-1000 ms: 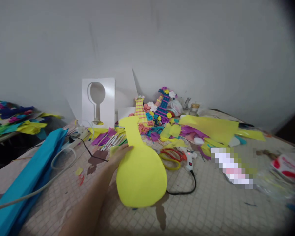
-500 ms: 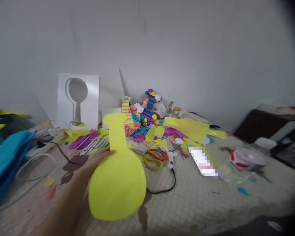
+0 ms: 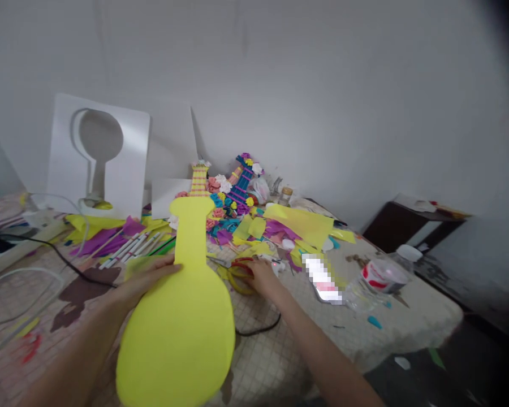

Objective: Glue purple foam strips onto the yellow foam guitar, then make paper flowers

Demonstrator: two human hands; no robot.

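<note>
A flat yellow cutout point(image 3: 176, 333), with a round body, a straight neck and a wider top, stands raised over the table in front of me. My left hand point(image 3: 155, 274) grips it by the left edge, where neck meets body; part of the fingers is hidden behind it. To the right of the neck lie scissors point(image 3: 242, 280) with red and yellow handles. My right hand point(image 3: 263, 274) has its fingers closed on those handles. Just behind that hand, a white glue gun point(image 3: 277, 264) with a small red light is partly covered.
Purple and yellow paper scraps point(image 3: 299, 223) and several white markers point(image 3: 129, 249) lie around. A white board point(image 3: 129, 147) with a cut-out shape leans on the wall. Paper-flower-covered shapes point(image 3: 240, 189) stand at the back. A phone point(image 3: 320, 280) and a plastic bottle point(image 3: 371, 282) lie right; cables point(image 3: 55, 249) cross the left.
My right hand has come in from the right and taken hold of the scissors' handles. The cutout, in my left hand, sits lower and further left in view; the camera has turned right.
</note>
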